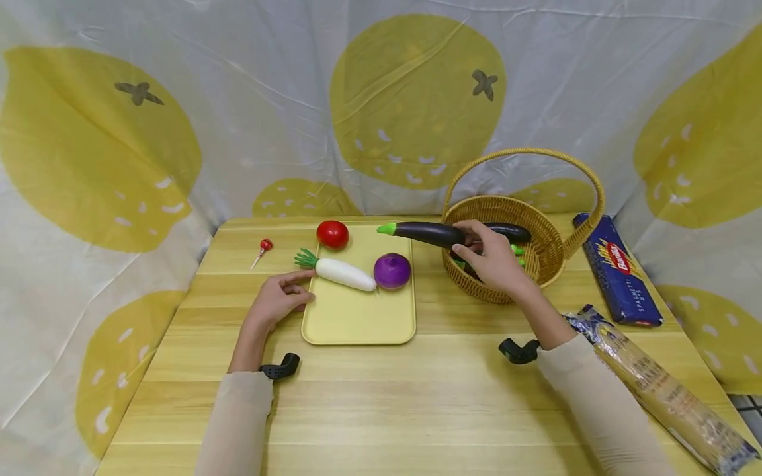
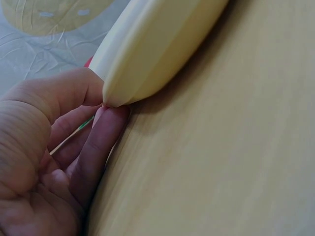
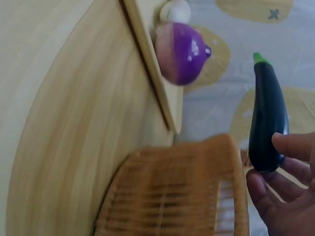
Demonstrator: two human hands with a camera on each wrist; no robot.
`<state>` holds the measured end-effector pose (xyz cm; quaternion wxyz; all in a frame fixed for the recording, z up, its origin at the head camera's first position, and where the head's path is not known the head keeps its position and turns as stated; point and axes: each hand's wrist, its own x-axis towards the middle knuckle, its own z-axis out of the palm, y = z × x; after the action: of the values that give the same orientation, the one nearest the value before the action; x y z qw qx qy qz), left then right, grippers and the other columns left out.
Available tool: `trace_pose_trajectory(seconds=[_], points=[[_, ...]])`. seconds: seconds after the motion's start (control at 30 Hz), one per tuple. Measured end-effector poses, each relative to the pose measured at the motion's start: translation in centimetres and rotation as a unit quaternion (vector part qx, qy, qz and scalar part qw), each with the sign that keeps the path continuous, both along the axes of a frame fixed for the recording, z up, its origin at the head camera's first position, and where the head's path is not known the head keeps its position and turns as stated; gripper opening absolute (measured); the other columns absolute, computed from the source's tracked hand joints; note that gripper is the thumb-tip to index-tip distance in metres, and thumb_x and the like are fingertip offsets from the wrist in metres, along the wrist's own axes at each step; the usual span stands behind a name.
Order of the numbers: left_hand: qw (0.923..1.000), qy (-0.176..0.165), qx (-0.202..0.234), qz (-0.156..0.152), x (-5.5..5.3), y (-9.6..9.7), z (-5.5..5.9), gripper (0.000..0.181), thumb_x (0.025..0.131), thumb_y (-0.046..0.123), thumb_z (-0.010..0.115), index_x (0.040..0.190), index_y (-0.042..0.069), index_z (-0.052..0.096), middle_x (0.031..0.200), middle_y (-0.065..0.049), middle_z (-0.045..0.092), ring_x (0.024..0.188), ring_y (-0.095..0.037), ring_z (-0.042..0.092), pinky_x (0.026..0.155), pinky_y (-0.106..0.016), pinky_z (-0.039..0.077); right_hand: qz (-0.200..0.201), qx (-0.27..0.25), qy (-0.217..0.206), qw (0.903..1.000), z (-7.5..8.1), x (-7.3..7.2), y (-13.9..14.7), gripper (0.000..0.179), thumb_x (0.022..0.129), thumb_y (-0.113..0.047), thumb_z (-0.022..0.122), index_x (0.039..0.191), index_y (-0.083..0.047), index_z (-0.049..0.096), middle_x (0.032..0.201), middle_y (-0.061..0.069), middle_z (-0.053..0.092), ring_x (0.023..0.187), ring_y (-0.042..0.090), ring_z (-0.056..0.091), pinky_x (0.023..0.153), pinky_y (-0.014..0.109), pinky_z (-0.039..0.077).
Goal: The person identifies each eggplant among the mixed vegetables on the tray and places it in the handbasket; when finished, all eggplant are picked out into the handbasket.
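Note:
My right hand (image 1: 491, 260) holds a dark eggplant (image 1: 430, 233) by its thick end, thumb on one side and fingers on the other. Its green stem end points left, over the pale yellow tray (image 1: 357, 324). In the right wrist view the eggplant (image 3: 268, 113) is raised beside the wicker basket (image 3: 172, 187). At the tray's left edge, my left hand (image 1: 276, 301) pinches the rim, with the fingertips (image 2: 110, 118) seen there in the left wrist view. On the tray lie a white radish (image 1: 345, 274) with green leaves, a round purple onion (image 1: 392, 271) and a red tomato (image 1: 332, 235).
Another eggplant (image 1: 508, 232) and some green-tipped vegetables lie in the basket (image 1: 550, 231), under its tall handle. To its right are a blue spaghetti box (image 1: 622, 277) and a long pasta bag (image 1: 667, 390). A red lollipop (image 1: 265, 244) lies left of the tray.

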<state>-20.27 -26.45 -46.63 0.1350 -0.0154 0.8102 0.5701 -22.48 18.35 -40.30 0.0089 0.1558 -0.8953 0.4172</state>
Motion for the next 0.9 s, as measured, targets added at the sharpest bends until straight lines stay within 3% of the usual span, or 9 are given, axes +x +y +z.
trace_pose_trajectory(seconds=[0.57,0.9], points=[[1.0000,-0.006,0.000,0.003,0.0,0.2,0.2,0.057,0.090,0.002,0.077,0.144,0.006,0.061,0.093,-0.016,0.074,0.079,-0.014,0.067,0.070,-0.028,0.062,-0.058,0.027,-0.015,0.9978,-1.1,2.1,9.6,0.047,0.106,-0.023,0.060,0.147,-0.006,0.049,0.141,0.026,0.055,0.127,0.046,0.055,0.106,0.062,0.046],[1.0000,-0.001,0.001,0.004,0.0,0.1,0.0,0.056,0.090,0.002,0.077,0.143,0.005,0.061,0.090,-0.015,0.073,0.075,-0.013,0.067,0.069,-0.028,0.062,-0.055,0.089,0.002,0.9945,-1.2,2.7,11.7,0.046,0.106,-0.017,0.059,0.149,-0.005,0.050,0.129,0.028,0.063,0.111,0.045,0.063,0.095,0.062,0.050]])
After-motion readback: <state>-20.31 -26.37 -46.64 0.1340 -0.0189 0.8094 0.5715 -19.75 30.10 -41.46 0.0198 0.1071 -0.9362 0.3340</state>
